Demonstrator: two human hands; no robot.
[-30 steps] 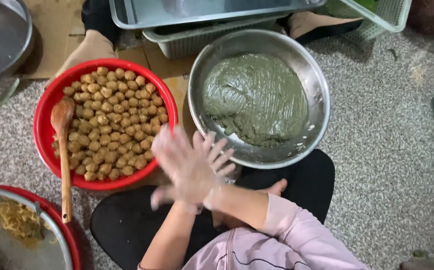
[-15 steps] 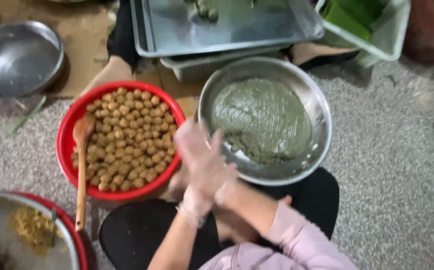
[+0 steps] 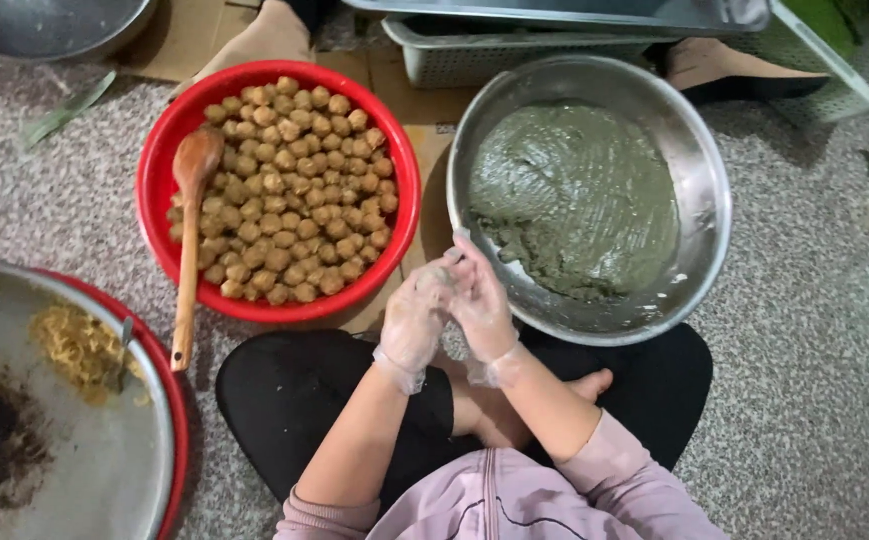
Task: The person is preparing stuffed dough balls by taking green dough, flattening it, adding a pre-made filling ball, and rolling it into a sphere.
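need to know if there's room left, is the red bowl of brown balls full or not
Nearly full. The red bowl holds brown balls packed across it, with a wooden spoon resting on their left edge.

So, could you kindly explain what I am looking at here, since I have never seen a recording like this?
The picture comes from a camera worn on a person's head, looking down at their lap as they sit cross-legged on a speckled floor. The left hand and right hand, both in thin clear gloves, are pressed together; whether anything lies between them cannot be seen. In front is a steel bowl of grey-green paste. Beside it a red basin holds many small brown balls and a wooden spoon. At lower left a metal pan holds yellowish crumbs.
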